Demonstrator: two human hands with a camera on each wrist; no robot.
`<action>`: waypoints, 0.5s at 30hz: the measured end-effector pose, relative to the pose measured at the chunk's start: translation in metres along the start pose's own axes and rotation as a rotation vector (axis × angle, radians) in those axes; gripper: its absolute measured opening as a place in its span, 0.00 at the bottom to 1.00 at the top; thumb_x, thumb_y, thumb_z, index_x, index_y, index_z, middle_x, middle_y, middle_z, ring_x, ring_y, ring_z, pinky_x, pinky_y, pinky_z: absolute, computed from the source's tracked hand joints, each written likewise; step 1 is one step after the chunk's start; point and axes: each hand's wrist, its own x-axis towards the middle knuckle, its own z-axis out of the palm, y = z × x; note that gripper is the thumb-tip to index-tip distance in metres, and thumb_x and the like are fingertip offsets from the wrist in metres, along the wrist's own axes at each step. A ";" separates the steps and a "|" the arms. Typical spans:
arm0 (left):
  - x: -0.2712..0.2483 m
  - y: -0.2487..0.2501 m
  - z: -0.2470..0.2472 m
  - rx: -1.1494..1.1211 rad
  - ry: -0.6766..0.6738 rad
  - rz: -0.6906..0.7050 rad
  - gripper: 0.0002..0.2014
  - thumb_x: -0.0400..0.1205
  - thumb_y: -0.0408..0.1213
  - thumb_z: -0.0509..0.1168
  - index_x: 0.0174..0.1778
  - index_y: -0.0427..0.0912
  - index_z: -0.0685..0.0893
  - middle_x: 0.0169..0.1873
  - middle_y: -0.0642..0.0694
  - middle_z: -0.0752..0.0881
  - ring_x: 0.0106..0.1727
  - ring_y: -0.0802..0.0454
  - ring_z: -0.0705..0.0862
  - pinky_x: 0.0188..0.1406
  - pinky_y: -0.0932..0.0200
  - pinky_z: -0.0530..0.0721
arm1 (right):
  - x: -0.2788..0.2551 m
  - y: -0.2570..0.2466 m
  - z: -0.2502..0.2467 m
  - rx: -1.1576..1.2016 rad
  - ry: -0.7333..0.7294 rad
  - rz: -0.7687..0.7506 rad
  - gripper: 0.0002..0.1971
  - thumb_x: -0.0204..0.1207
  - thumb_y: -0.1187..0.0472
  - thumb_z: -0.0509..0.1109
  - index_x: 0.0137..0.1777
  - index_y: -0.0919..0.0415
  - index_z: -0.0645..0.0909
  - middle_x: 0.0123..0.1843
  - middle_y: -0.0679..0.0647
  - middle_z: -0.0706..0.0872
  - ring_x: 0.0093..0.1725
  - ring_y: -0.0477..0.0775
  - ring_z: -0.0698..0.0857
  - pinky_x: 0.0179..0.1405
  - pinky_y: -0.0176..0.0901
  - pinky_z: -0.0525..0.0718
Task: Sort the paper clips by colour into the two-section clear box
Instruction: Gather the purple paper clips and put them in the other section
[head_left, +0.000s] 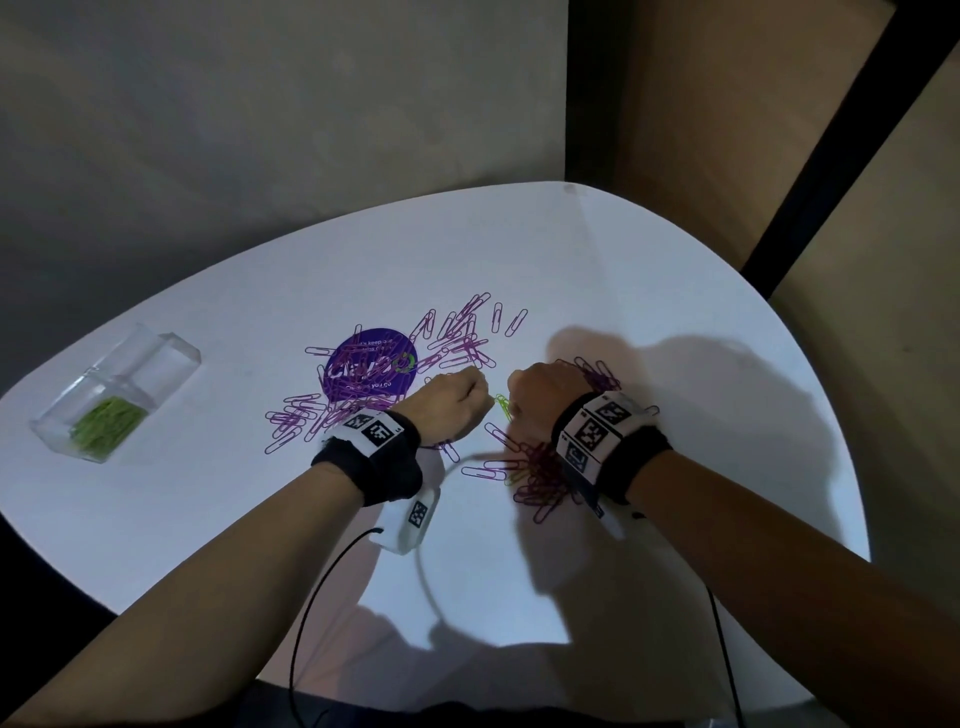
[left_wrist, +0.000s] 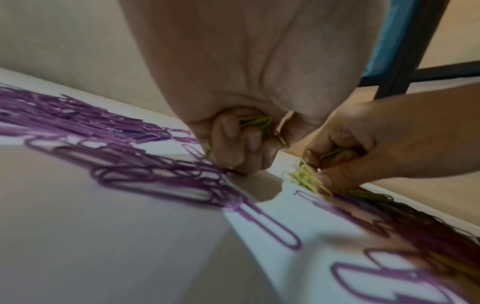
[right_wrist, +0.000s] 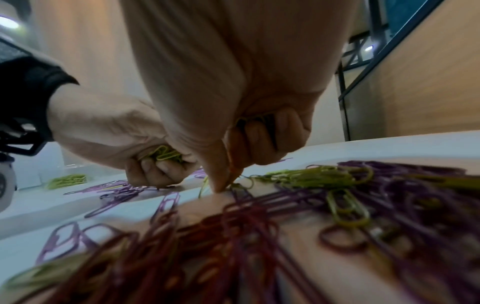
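Clear box (head_left: 111, 395): stood at the bench's (head_left: 649, 291) far left, well apart from the hands; green clips (head_left: 108, 423) filled only its near section.
Purple clips (head_left: 457, 338): lay scattered mid-bench, unsorted.
Left hand (head_left: 451, 402): fingers (left_wrist: 228, 133) curled round a bundle of green clips, likely saving trips.
Right hand (head_left: 540, 397): thumb and forefinger pinched a green clip (head_left: 503, 404) from the pile, others tucked in its palm.

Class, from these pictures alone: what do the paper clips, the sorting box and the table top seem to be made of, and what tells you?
Paper clips: probably wire with a coloured coating, since they are thin bent loops in even purple or green.
Sorting box: clear hard plastic, likely; see-through walls, sharp edges.
Table top: smooth white surface, matte; material unclear.
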 end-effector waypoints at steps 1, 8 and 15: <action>-0.001 0.000 0.000 0.000 0.014 0.019 0.09 0.86 0.38 0.51 0.47 0.38 0.73 0.41 0.43 0.83 0.41 0.47 0.77 0.39 0.56 0.73 | 0.000 0.001 0.000 -0.020 -0.020 -0.011 0.10 0.75 0.60 0.65 0.54 0.61 0.81 0.54 0.59 0.87 0.56 0.64 0.85 0.54 0.49 0.81; 0.003 -0.003 -0.002 -0.769 0.090 -0.063 0.07 0.87 0.32 0.54 0.45 0.36 0.75 0.28 0.44 0.73 0.24 0.52 0.68 0.23 0.61 0.63 | 0.006 0.025 -0.008 0.461 -0.112 0.086 0.11 0.81 0.60 0.58 0.53 0.65 0.79 0.52 0.59 0.84 0.54 0.58 0.81 0.51 0.44 0.73; 0.012 0.024 -0.002 -1.399 -0.019 -0.170 0.13 0.84 0.28 0.49 0.34 0.38 0.71 0.28 0.44 0.69 0.21 0.56 0.66 0.13 0.69 0.60 | -0.006 0.057 -0.015 1.478 -0.044 0.185 0.03 0.65 0.64 0.60 0.32 0.60 0.70 0.31 0.57 0.73 0.24 0.46 0.64 0.18 0.32 0.59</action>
